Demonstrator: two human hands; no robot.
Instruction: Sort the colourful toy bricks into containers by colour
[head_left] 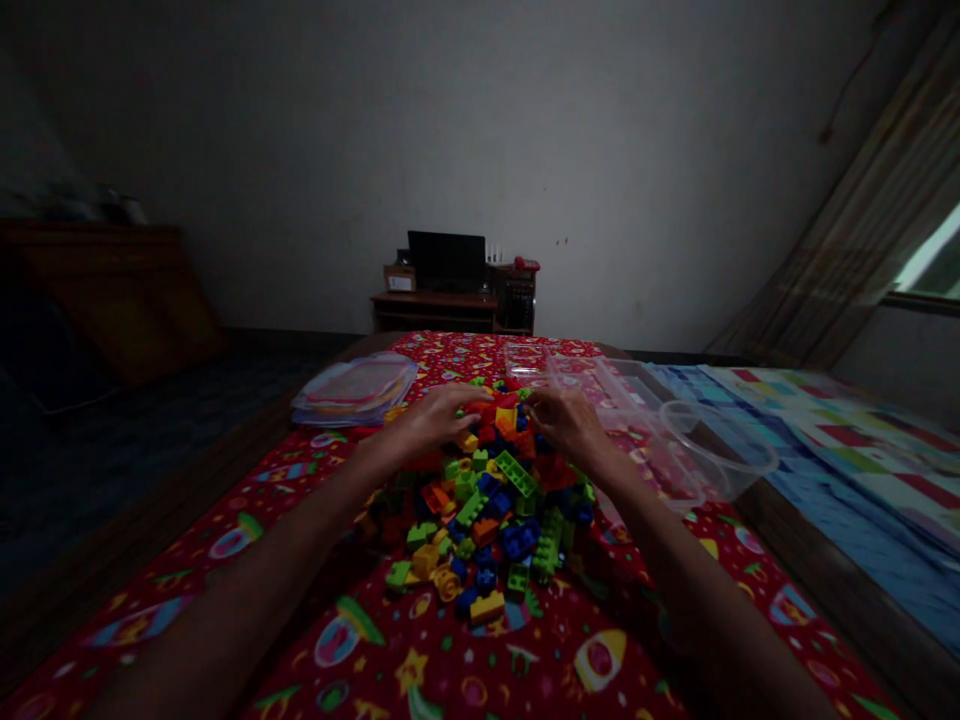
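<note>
A heap of coloured plastic building bricks [487,510] lies on a red patterned tablecloth [525,660]. My left hand [439,415] rests on the far left of the heap, fingers curled over red and yellow bricks. My right hand [562,420] sits on the far right of the heap, fingers bent down onto the bricks. Both hands cup the far side of the pile. Whether either hand grips a single brick is hidden.
A clear plastic box [675,440] stands to the right of the heap. A stack of flat plastic lids [356,390] lies at the left. Beyond the table stands a desk with a dark monitor [446,262]. A patterned mat [847,440] lies at the right.
</note>
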